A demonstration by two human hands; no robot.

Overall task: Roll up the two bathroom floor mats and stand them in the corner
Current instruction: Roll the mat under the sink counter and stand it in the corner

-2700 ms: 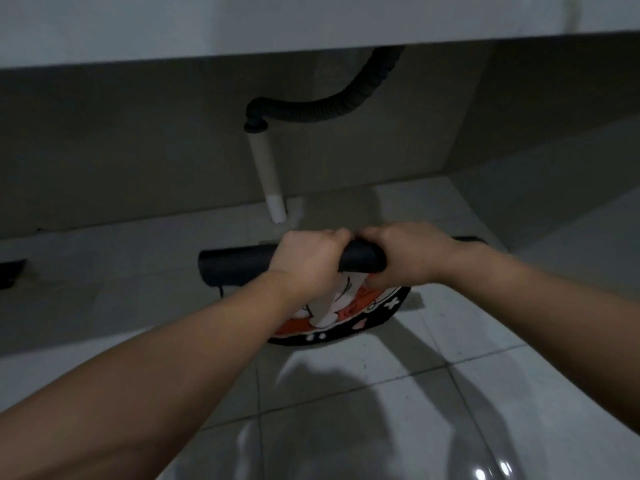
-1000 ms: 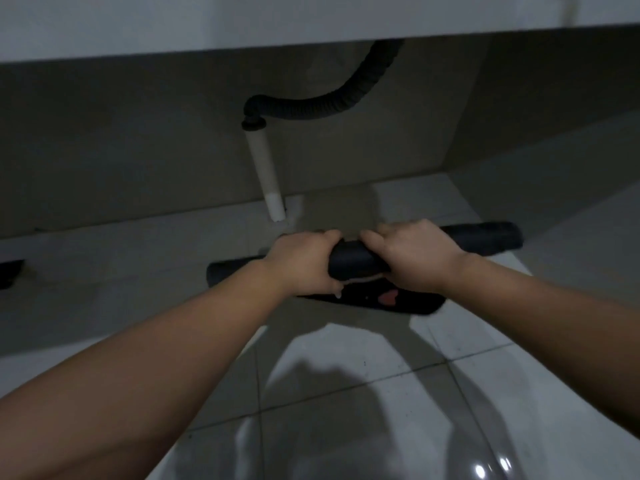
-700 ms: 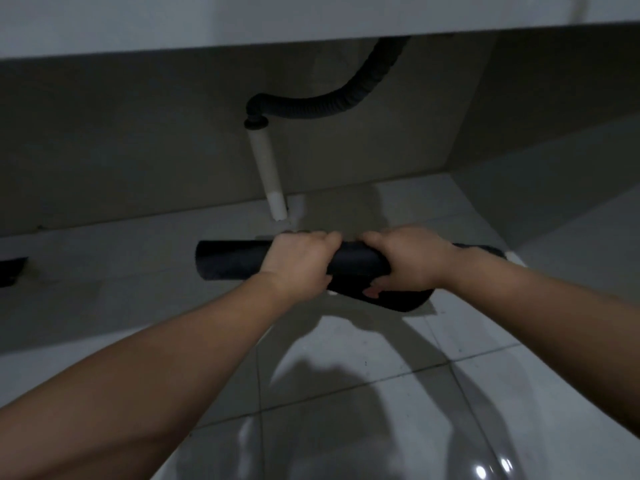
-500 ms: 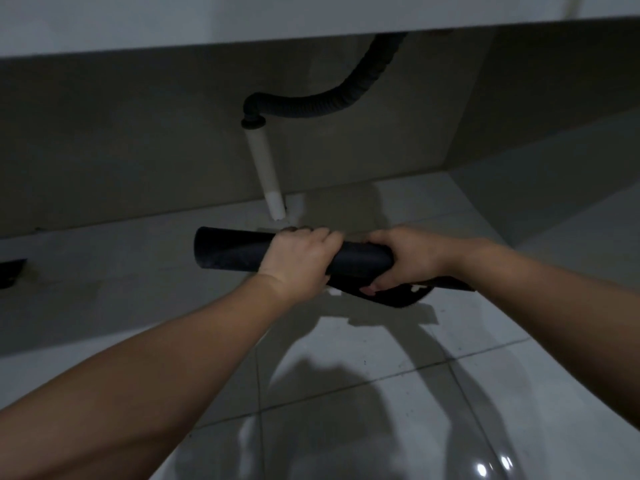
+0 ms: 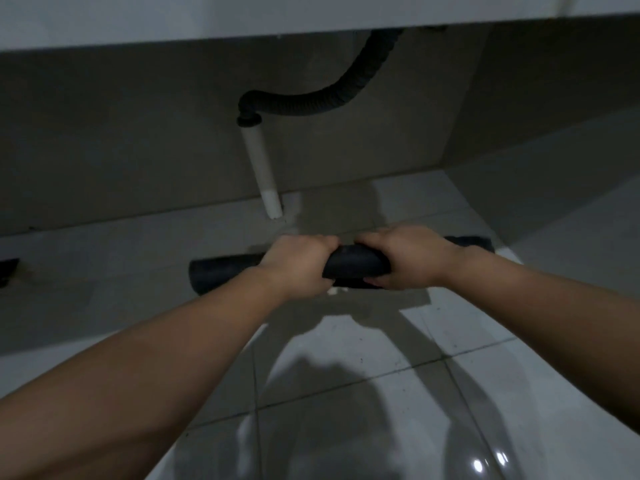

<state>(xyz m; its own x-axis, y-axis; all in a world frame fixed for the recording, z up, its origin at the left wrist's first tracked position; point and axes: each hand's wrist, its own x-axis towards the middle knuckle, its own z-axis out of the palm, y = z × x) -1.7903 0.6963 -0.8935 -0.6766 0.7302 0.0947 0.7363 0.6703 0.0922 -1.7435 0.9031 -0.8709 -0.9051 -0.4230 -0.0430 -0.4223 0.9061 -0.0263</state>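
Note:
A floor mat (image 5: pixel 356 266) with a black underside is rolled into a tight dark tube and held level above the tiled floor. My left hand (image 5: pixel 298 263) is wrapped around the roll left of its middle. My right hand (image 5: pixel 407 258) grips it just to the right, the two hands almost touching. The roll's open left end (image 5: pixel 201 275) sticks out past my left hand, and its right end (image 5: pixel 474 242) shows behind my right wrist. Only a sliver of the mat's printed side shows under the roll. No other mat is in view.
A black corrugated drain hose (image 5: pixel 332 95) joins a white pipe (image 5: pixel 265 174) that runs down to the floor behind the roll. A white counter edge (image 5: pixel 311 15) overhangs the top. The wall corner (image 5: pixel 446 164) lies at the right rear. Glossy white floor tiles (image 5: pixel 346 393) stretch toward me.
The hanging flap with the red and white print has been wound into the roll. The roll is now a full tube, held slightly farther right.

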